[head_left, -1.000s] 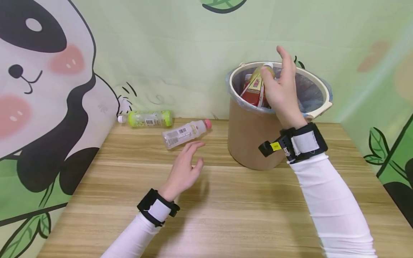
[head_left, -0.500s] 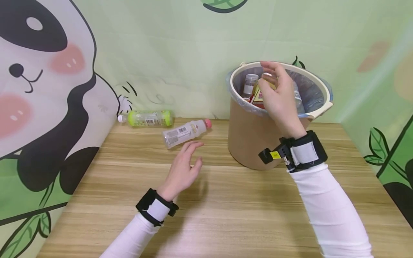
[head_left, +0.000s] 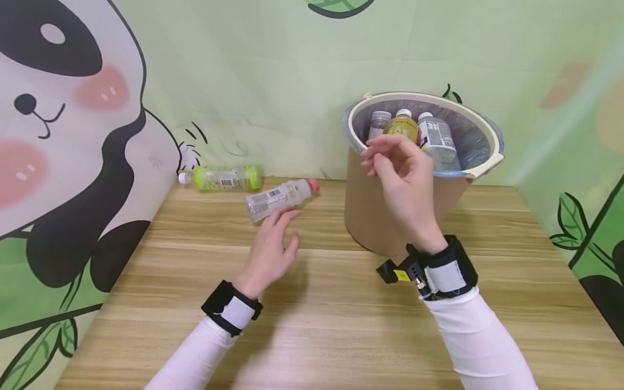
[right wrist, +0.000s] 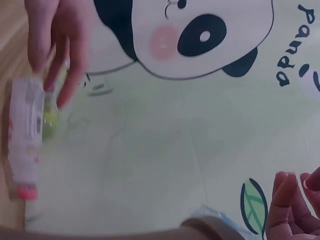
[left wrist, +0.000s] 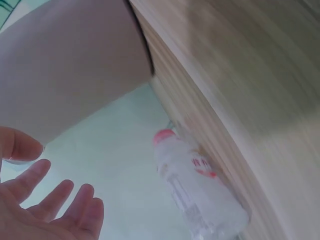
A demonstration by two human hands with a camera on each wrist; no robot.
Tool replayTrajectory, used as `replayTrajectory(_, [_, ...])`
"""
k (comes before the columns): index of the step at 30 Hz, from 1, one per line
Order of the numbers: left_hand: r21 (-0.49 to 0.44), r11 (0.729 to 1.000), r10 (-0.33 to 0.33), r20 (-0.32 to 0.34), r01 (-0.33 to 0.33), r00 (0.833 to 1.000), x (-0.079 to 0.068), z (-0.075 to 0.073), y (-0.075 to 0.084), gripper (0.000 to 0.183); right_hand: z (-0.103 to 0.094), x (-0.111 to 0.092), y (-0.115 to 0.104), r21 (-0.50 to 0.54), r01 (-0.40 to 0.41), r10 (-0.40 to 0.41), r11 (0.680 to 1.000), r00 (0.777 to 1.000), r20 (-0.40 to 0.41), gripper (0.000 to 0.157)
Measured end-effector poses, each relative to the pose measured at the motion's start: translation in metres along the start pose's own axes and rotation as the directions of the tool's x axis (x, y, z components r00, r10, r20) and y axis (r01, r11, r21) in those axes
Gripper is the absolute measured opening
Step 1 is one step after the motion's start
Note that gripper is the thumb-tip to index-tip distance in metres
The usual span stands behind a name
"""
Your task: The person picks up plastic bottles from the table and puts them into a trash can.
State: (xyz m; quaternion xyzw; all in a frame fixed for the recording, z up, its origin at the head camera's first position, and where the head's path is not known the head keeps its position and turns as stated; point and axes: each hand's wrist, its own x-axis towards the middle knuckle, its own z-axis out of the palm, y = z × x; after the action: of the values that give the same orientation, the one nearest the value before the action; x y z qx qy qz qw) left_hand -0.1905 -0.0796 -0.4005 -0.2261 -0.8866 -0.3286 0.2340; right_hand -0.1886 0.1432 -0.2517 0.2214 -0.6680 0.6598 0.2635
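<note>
My left hand [head_left: 265,254] hovers over the table with relaxed fingers, holding nothing. Its fingertips are close to a whitish plastic bottle with a pink cap [head_left: 279,199] that lies on its side; the left wrist view shows a gap between those fingers and the bottle [left wrist: 200,185]. My right hand [head_left: 409,189], loosely bent and holding nothing, is in front of the brown bin [head_left: 368,211], overlapping its near rim. Inside the lined bin stand a yellow bottle [head_left: 402,128], a clear bottle with a white cap [head_left: 437,135] and another bottle [head_left: 378,123] to the left.
A green-and-clear bottle with a white cap [head_left: 226,177] lies at the back left against the wall. Panda-printed cloth [head_left: 273,92] surrounds the wooden table [head_left: 341,325] at the back and sides. The bin's pale rim [head_left: 480,122] carries a bluish bag.
My right hand has let go of a red-and-yellow bottle in the bin and drawn back, down and left, out of the opening. My left hand has shifted slightly left.
</note>
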Motion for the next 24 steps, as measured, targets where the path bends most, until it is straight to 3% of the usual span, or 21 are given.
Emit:
replayTrajectory(5, [0.104,0.993,0.059,-0.031,-0.055,0.998,0.002,-0.001,-0.015,0.039,0.011,-0.023,0.008,0.104,-0.068,0.065,0.992,0.997,0.03,0.016])
replayTrajectory(11, [0.188,0.982,0.037,-0.007,-0.035,0.999,0.004,-0.008,-0.03,0.042,0.022,-0.047,0.03,0.2,-0.247,0.245,0.948,0.969,0.032,0.018])
replayTrajectory(14, [0.232,0.972,0.022,0.017,-0.025,1.0,0.003,-0.009,-0.038,0.042,0.026,-0.059,0.042,0.273,-0.348,0.351,0.897,0.936,0.04,0.018])
replayTrajectory(18, [0.279,0.96,0.003,0.041,-0.014,0.999,0.002,-0.01,-0.047,0.042,0.031,-0.072,0.06,0.369,-0.467,0.485,0.804,0.873,0.047,0.017])
replayTrajectory(21, [0.306,0.952,-0.009,0.054,-0.008,0.998,0.0,-0.01,-0.055,0.042,0.034,-0.08,0.071,0.404,-0.538,0.571,0.74,0.82,0.046,0.019])
replayTrajectory(24, [0.328,0.945,-0.027,0.071,0.002,0.997,-0.001,-0.01,-0.062,0.043,0.036,-0.087,0.082,0.402,-0.594,0.63,0.697,0.775,0.053,0.025])
